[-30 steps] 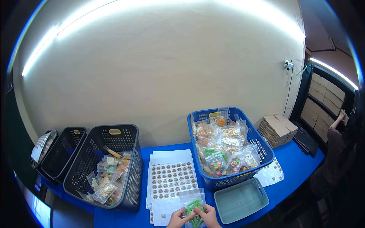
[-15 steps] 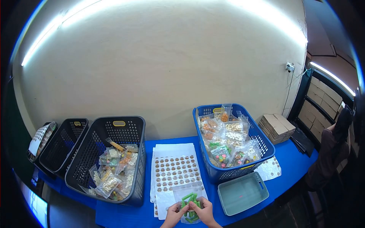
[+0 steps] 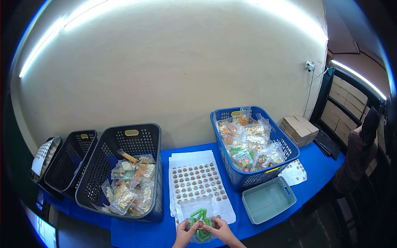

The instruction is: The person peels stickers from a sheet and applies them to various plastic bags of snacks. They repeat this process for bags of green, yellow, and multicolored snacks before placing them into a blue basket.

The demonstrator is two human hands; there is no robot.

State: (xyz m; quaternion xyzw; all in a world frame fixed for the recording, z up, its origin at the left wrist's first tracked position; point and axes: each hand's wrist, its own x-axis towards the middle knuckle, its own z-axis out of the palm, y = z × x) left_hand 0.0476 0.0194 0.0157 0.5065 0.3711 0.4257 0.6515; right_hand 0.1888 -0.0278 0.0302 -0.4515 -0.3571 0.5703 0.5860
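Observation:
A clear plastic bag with green sticks (image 3: 200, 238) lies at the front edge of the blue table, over the lower part of the sticker sheets (image 3: 198, 177). My left hand (image 3: 186, 231) grips the bag's left side, its thumb on a small round brown sticker (image 3: 201, 224) at the bag's middle. From the right, my right hand (image 3: 220, 230) holds the other side, thumb close to the same sticker. The bag's upper part is flat and see-through.
A dark basket (image 3: 157, 182) with filled bags stands left, two smaller dark baskets (image 3: 68, 163) beyond it. Right are a blue basket (image 3: 248, 182) of filled bags, a green tray (image 3: 269, 200), folded cardboard (image 3: 298, 130) and a person's arm (image 3: 351, 161).
The view has shifted a little. Both hands remain on the bag, and the round sticker now shows between the thumbs.

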